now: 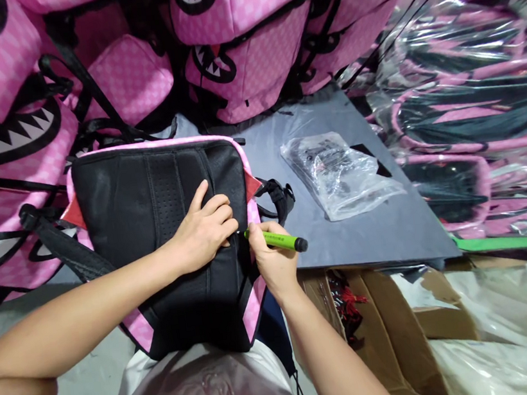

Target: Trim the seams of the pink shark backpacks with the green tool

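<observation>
A pink backpack point(148, 206) lies back-side up in front of me, its black padded panel facing the camera. My left hand point(204, 228) rests on that panel with fingers curled, pressing the fabric near the right edge. My right hand point(272, 261) grips a green pen-like tool point(279, 241) with a black cap, its tip touching the backpack's right side next to my left fingers. Black straps point(63, 246) trail off the bag's left side, and a buckle strap point(278, 197) sticks out on the right.
Pink shark-mouth backpacks point(242, 38) are piled behind and to the left. A grey board point(384, 227) holds a clear plastic bag point(338, 174). Bagged backpacks point(469, 99) are stacked on the right. An open cardboard box point(396, 322) sits at lower right.
</observation>
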{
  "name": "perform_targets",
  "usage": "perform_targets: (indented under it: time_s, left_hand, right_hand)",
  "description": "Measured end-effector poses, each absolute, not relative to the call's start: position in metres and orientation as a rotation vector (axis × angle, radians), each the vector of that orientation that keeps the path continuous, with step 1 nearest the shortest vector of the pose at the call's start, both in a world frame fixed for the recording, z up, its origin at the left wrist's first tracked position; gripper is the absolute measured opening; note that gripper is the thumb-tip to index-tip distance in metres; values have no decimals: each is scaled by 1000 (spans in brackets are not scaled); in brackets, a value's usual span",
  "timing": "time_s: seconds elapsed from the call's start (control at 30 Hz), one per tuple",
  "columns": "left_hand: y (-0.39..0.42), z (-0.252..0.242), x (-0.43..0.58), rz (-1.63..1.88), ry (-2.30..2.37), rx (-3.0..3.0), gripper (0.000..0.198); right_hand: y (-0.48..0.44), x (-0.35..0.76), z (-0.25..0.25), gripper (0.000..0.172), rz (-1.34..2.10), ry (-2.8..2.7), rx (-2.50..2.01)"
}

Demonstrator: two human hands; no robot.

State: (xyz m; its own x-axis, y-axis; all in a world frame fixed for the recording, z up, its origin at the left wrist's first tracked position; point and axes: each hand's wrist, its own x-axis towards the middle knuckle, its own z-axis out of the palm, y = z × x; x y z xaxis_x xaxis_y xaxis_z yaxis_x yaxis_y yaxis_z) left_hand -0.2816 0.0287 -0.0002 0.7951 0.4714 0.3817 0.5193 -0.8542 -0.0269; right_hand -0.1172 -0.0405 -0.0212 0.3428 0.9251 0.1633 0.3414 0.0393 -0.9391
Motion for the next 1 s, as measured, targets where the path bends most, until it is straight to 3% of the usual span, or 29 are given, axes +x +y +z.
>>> perform_targets:
  time_s: [1.0]
  left_hand:
    - [27, 23, -274, -382, -740, -2805, 17]
  right_hand:
    - [-46, -104, -17, 36, 688, -1284, -1590]
